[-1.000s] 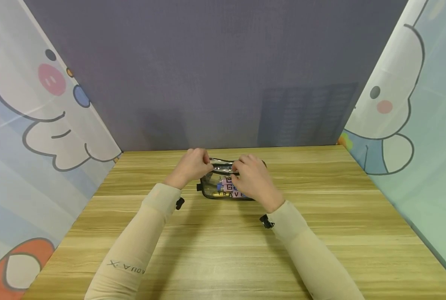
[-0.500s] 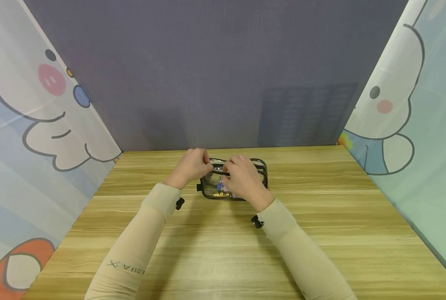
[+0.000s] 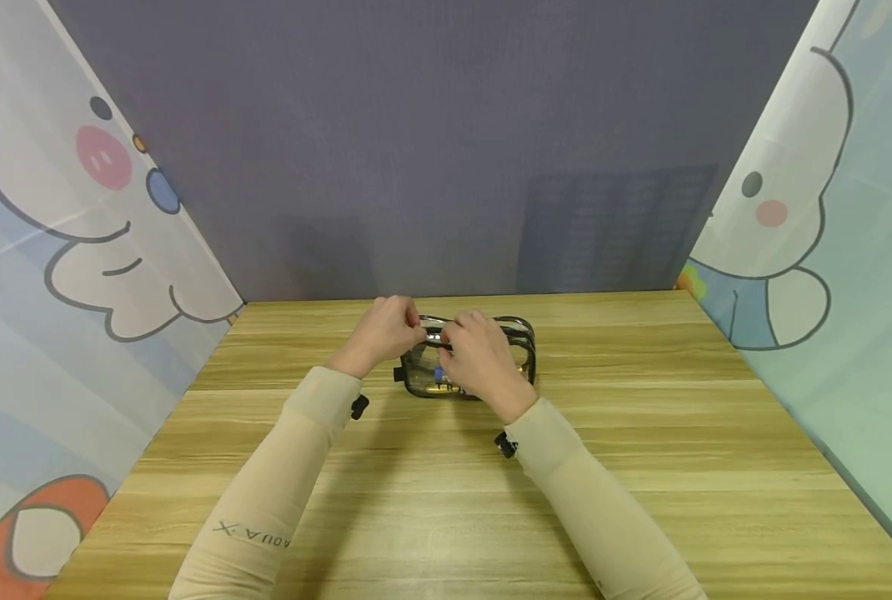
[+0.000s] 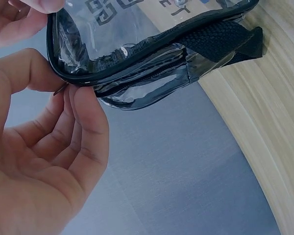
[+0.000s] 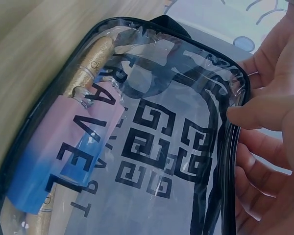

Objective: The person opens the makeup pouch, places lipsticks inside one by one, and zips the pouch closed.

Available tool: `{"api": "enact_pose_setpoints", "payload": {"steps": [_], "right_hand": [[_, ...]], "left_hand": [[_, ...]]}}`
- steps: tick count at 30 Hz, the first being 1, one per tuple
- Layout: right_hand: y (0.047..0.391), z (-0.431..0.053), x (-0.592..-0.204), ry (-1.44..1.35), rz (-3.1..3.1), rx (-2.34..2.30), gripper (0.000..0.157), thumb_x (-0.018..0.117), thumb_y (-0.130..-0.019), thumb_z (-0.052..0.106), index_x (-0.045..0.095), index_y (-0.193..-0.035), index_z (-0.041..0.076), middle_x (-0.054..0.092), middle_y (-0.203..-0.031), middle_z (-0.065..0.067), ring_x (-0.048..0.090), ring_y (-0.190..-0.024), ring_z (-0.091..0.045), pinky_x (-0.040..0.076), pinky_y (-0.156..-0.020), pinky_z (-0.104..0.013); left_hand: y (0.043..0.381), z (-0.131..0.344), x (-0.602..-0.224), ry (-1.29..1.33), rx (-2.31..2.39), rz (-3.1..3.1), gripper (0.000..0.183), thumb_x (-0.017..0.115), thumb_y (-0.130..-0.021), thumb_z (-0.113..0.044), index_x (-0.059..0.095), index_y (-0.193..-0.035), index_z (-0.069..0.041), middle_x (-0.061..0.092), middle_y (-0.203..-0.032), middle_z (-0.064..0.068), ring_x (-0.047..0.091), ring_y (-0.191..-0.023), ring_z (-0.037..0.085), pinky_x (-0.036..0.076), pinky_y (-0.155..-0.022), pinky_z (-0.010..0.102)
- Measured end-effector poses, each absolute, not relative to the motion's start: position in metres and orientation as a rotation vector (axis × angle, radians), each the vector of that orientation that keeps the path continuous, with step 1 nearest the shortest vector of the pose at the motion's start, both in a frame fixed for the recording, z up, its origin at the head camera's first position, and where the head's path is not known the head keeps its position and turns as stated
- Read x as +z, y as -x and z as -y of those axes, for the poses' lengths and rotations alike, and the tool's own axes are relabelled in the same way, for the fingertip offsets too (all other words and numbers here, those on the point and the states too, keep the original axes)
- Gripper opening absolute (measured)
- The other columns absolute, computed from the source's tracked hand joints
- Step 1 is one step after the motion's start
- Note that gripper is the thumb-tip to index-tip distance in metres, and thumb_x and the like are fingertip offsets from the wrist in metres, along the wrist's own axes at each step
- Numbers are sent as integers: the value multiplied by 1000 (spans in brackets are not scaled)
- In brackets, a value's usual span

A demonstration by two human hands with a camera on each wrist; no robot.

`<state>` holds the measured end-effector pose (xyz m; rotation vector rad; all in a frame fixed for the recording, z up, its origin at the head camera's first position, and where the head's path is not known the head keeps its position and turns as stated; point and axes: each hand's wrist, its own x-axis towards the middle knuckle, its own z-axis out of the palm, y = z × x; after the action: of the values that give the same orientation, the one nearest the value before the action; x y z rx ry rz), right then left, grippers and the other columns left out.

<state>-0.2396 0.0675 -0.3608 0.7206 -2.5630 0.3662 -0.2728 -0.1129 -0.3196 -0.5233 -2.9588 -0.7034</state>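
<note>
A clear travel pouch [image 3: 420, 377] with black piping stands on the table, its zip along the top. My left hand [image 3: 386, 327] pinches the pouch's upper left corner between thumb and fingers, as the left wrist view also shows [image 4: 63, 142]. Close beside it, my right hand [image 3: 483, 354] grips the top edge, thumb on the near side and fingers behind. Whether it holds the zip pull, I cannot tell. Through the plastic, the right wrist view shows pink-and-blue pieces [image 5: 44, 152] and a gold glittery tube [image 5: 90, 63]. Black key-pattern squares [image 5: 147, 147] and lettering are printed on the front.
The wood-grain table [image 3: 446, 500] stretches out in front of the pouch and to both sides. A grey panel [image 3: 416, 150] rises behind the table. Cartoon-printed curtains [image 3: 41, 400] hang at left and right. A black webbing tab [image 4: 230, 44] sticks out from the pouch's left end.
My right hand has slid left along the pouch's top edge toward the left hand, uncovering the pouch's right end. The left hand has kept its place at the corner.
</note>
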Motion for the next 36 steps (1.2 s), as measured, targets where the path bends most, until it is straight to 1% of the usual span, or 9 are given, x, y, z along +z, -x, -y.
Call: {"api": "enact_pose_setpoints", "payload": {"steps": [6, 12, 17, 25, 29, 36], "right_hand": [[240, -66, -362, -714, 2565, 360, 7, 74, -92, 17, 73, -91, 10, 63, -89, -4, 55, -79, -22, 49, -78, -37], [240, -65, -362, -710, 2561, 352, 8, 74, -92, 17, 73, -89, 10, 64, -89, -4, 56, -80, -22, 50, -76, -37], [240, -66, -362, -699, 2562, 338, 7, 74, -92, 18, 73, -89, 11, 65, -91, -4, 58, -81, -22, 50, -77, -37], [240, -66, -361, -690, 2578, 362, 7, 74, -92, 18, 74, -90, 11, 65, -92, -4, 58, -83, -23, 51, -79, -38], [241, -67, -362, -688, 2590, 370, 8, 74, -92, 18, 74, -90, 11, 65, -91, -3, 59, -84, -23, 51, -81, -39], [241, -66, -361, -694, 2605, 372, 8, 73, -93, 19, 74, -91, 11, 65, -91, -3, 58, -85, -23, 51, -81, -38]], "left_hand": [[273, 114, -322, 525, -714, 2952, 6, 66, -89, -10, 63, -86, -6, 63, -81, 9, 53, -57, 17, 45, -57, 32], [274, 115, -322, 516, -730, 2945, 5, 66, -89, -10, 64, -86, -6, 63, -80, 9, 53, -56, 16, 44, -55, 31], [273, 119, -321, 488, -765, 2950, 4, 64, -89, -9, 65, -87, -6, 64, -77, 9, 53, -55, 17, 44, -52, 30], [273, 124, -321, 475, -765, 2941, 5, 65, -90, -9, 66, -87, -6, 64, -79, 9, 54, -58, 19, 45, -57, 33], [274, 127, -322, 454, -768, 2948, 5, 65, -90, -10, 65, -86, -6, 64, -79, 8, 54, -58, 18, 45, -56, 33], [276, 133, -323, 445, -742, 2967, 4, 65, -90, -10, 66, -87, -7, 65, -79, 8, 55, -58, 19, 46, -57, 33]]}}
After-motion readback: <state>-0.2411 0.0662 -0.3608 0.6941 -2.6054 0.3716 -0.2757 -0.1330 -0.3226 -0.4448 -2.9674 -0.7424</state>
